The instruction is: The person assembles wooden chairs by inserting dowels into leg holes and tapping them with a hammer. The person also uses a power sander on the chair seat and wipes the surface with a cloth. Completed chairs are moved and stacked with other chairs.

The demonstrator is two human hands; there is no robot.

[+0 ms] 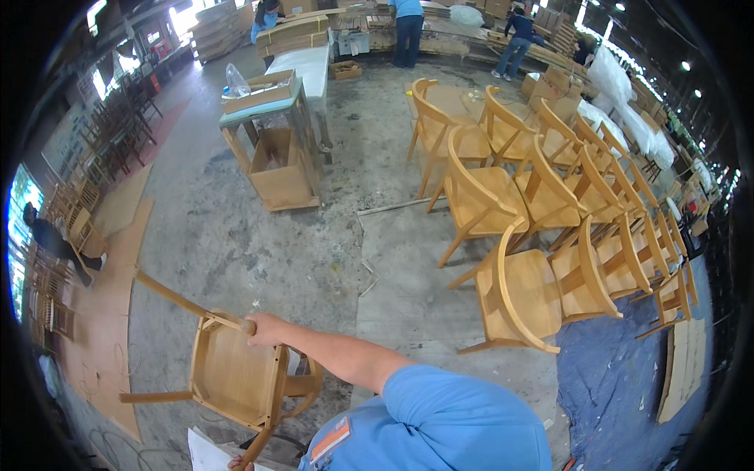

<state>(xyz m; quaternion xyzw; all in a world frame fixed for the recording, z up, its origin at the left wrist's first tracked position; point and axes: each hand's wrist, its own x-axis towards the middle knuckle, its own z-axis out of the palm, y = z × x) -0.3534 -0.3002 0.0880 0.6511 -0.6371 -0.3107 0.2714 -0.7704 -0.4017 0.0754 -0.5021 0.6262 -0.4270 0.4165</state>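
Observation:
A light wooden chair (236,367) is tipped over in front of me, the underside of its seat facing up and its legs pointing out. My right hand (268,330) is closed round one leg near its corner with the seat frame. At the lower edge, my left hand (242,465) shows only in part, its fingers round another leg. The curved backrest (308,388) hangs on the side nearer my body. Beside my left hand are white sheets of paper (206,453), partly cut off by the frame's edge.
Rows of similar wooden chairs (514,294) stand at the right, some on a blue tarp (605,392). A small workbench (275,110) with a cardboard box (281,169) on its lower level stands ahead. Cardboard sheeting (118,314) covers floor at the left, where a person (59,243) sits. Other people work at the far end.

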